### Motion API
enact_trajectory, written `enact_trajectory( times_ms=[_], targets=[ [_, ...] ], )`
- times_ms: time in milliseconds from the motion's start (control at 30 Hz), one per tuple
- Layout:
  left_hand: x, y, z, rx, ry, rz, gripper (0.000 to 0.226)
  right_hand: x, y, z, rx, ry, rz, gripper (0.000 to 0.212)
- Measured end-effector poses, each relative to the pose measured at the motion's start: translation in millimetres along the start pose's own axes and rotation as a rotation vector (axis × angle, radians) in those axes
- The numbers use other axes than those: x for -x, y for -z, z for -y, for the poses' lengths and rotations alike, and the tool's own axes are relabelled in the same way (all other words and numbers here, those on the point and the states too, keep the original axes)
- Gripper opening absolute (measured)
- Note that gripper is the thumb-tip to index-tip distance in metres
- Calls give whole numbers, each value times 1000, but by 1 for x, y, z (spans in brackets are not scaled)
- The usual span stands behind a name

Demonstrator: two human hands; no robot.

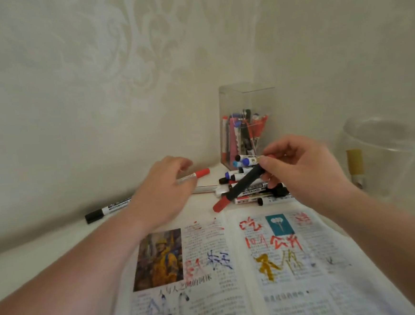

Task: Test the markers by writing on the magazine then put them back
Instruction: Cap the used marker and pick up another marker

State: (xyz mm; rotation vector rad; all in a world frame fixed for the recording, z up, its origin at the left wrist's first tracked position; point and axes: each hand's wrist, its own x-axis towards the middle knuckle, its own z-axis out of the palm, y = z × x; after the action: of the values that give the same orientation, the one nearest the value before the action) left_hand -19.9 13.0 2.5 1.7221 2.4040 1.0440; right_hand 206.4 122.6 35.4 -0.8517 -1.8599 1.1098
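The right hand (309, 171) has its grip pinching a black-barrelled, red-capped marker (244, 183) above the scribbled open magazine (260, 277). The left hand (164, 185) is blurred, perhaps loose; I cannot tell.

"What can be read here?"

"Just beyond the top left corner of my magazine (323, 285), a black-capped marker (111, 207) says 'WHITEBOARD' along its white barrel."

"Anything else?"

"Just past the magazine's top edge, a white marker (251, 191) in the pile shows 'WHITEBOARD MA', the rest hidden. On the magazine's left page, the headline (185, 284) under the photo (159, 258) begins '人与人之间'. At the top of its right page is a red character (250, 224), handwritten: '吃'. The small print is too blurred."
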Motion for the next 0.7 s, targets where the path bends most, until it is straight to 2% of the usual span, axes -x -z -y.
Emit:
enact_trajectory(
  times_ms=[67,100,167,233,367,467,567,633,700],
  targets=[
    [-21,4,14,-227,13,130,42,1,-3,-16,-29,-39,1,10],
    [-29,2,17,-364,24,212,33,2,-6,-23,-24,-45,16,12],
    [-40,-6,19,-558,39,340,12,2,-10,-40,99,41,87,19],
    [-48,-16,21,-608,31,357,9,1,-9,-48,301,185,174,23],
    [-59,-30,24,-623,15,316,19,-3,-4,-52,579,328,286,24],
    [-60,-37,24,-663,39,372,23,-7,-2,-52,742,347,333,12],
    [-52,-36,20,-674,73,373,23,-8,-1,-51,832,358,366,19],
    [-50,-27,15,-567,126,310,16,-9,3,-51,835,374,366,22],
    [-49,-15,11,-302,177,155,9,-10,9,-48,820,416,297,20]
  ],
)
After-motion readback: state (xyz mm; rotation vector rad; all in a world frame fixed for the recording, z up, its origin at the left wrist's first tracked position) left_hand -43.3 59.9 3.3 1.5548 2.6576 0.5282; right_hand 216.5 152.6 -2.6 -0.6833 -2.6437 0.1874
